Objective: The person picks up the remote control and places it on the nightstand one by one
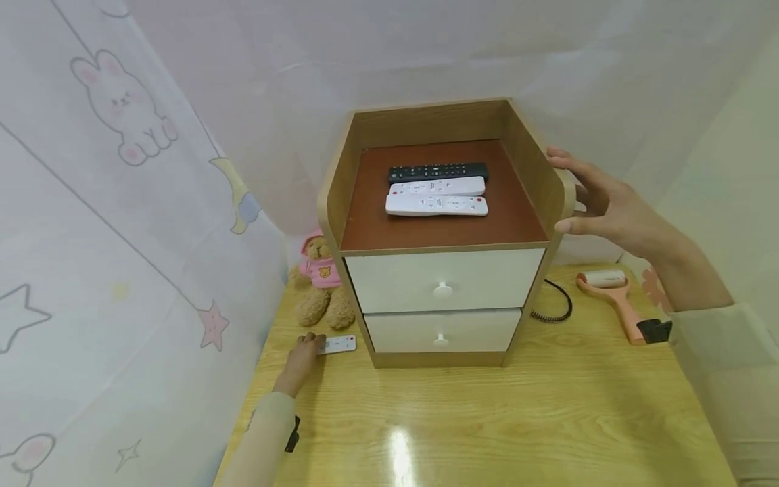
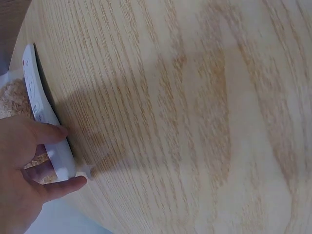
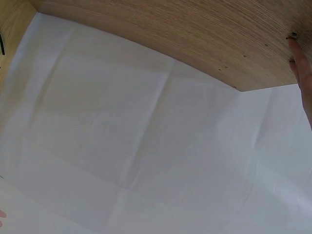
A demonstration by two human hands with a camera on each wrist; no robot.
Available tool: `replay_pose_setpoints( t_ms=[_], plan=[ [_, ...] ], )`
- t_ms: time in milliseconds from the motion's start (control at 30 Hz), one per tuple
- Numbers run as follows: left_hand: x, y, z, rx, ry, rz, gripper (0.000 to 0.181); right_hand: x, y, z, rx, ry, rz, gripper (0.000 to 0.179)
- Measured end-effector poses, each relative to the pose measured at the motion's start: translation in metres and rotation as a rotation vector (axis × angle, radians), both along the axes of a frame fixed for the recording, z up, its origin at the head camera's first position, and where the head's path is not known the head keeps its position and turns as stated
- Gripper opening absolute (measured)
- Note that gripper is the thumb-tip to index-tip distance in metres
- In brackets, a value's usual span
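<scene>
At the table's left side my left hand [image 1: 302,358] grips one end of a white remote control [image 1: 338,344]. In the left wrist view, thumb and fingers pinch the remote [image 2: 44,107] close to the wood. My right hand [image 1: 608,206] rests against the outer right side of a small wooden cabinet [image 1: 435,360], its thumb at the front edge. Its fingers lie on the side panel [image 3: 195,44] in the right wrist view. On the cabinet's brown top lie a black remote [image 1: 438,172] and two white remotes [image 1: 437,205], side by side.
A teddy bear in pink [image 1: 322,277] sits left of the cabinet. To the right lie a lint roller [image 1: 615,297] with an orange handle and a coiled black cord [image 1: 550,318]. Two white drawers [image 1: 402,284] in the cabinet are closed. Printed fabric [image 1: 122,270] hangs around the table.
</scene>
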State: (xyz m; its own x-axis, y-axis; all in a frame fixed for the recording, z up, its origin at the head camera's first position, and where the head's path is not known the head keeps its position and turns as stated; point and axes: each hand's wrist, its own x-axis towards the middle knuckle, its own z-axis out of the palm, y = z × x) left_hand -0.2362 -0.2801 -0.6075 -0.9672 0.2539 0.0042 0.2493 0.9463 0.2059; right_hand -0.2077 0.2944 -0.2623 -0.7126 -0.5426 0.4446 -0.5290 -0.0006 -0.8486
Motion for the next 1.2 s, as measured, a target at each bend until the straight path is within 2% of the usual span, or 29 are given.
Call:
replay_pose_setpoints(
  t_ms=[167,333,467,667,800,1000,1200],
  plan=[
    [0.005,-0.006,-0.001,-0.005,0.032,-0.019,0.045,0.000,0.001,0.000,-0.010,-0.003,0.022,0.089],
    [0.012,-0.013,-0.005,0.045,0.094,-0.022,0.042,0.001,-0.001,-0.001,-0.010,-0.014,0.013,0.089],
    [0.018,-0.017,-0.007,0.112,0.127,-0.001,0.045,0.002,-0.001,-0.001,-0.003,-0.025,-0.002,0.089],
    [0.025,-0.020,-0.010,0.219,0.146,0.042,0.054,0.002,0.000,-0.001,-0.016,-0.006,0.029,0.091],
    [0.030,-0.021,-0.009,0.281,0.196,0.083,0.055,0.001,0.000,-0.001,-0.026,-0.008,0.036,0.091],
    [0.037,-0.016,0.006,0.399,0.358,0.121,0.056,0.002,-0.001,0.001,-0.023,-0.024,0.011,0.089],
    [0.045,-0.004,0.038,0.490,0.515,0.089,0.058,0.002,-0.002,0.001,-0.026,-0.030,0.000,0.089]
  ],
)
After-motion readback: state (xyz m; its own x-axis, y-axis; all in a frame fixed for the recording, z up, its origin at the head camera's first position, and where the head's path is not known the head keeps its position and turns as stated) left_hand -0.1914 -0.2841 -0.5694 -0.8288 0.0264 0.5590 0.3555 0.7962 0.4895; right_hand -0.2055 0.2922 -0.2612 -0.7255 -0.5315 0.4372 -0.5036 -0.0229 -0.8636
